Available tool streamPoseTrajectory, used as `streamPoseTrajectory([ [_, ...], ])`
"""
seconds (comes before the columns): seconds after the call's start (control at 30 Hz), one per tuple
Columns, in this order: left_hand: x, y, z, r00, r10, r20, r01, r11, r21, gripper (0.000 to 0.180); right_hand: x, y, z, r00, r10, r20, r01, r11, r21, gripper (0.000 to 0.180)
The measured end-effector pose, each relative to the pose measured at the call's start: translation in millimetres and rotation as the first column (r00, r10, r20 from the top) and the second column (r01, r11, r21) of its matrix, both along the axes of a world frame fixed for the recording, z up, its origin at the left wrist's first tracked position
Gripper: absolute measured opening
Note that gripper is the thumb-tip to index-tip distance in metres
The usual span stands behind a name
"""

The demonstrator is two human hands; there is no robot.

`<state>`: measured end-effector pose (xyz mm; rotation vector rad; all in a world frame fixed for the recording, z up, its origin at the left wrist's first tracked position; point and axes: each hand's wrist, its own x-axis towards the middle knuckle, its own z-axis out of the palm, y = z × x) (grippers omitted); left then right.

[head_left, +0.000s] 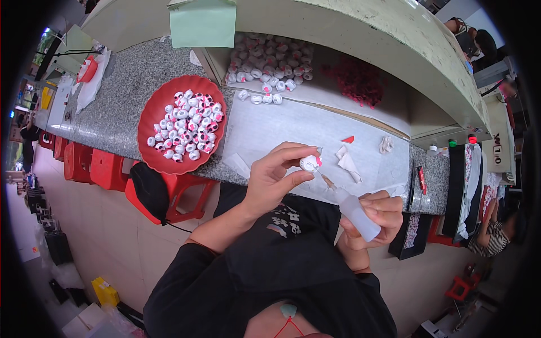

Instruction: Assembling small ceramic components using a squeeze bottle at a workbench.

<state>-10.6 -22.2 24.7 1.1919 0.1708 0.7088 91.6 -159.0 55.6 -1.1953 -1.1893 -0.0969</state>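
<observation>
"One small white ball (308,163), pinched between the thumb and fingertips of that person's left hand (270,172); can you see where?"

"Just over the white paper (256,127), close to the near edge of the worktop (125,70); it has a pink patch on its right side."

"And the right hand (384,215)?"

"Wrapped round a pale squeeze bottle (357,214); it's tilted, its thin nozzle (329,182) aimed at the ball; whether the two touch, I can't tell from where I stand."

"Plenty of similar balls (185,125) about; a red plate (152,114) heaped with them sits left of the paper, reaching the worktop's near edge."

"More balls (271,63) lie under the shelf (332,22) toward the worktop's far edge; right of those is a pile of pink bits (362,81); by the paper's right edge lies a crumpled tissue (386,145); left of it, a folded tissue (348,163)."
</observation>
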Motion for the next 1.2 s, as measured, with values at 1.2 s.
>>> streamPoseTrajectory([
  [1.2, -16.7, 43.9, -7.7, 0.925, 0.378, 0.034, -0.377, 0.926, -0.027, 0.033, 138.4, 76.5, -96.3, 0.885, -0.313, -0.344, 0.046, 0.795, -0.605, 0.021],
])
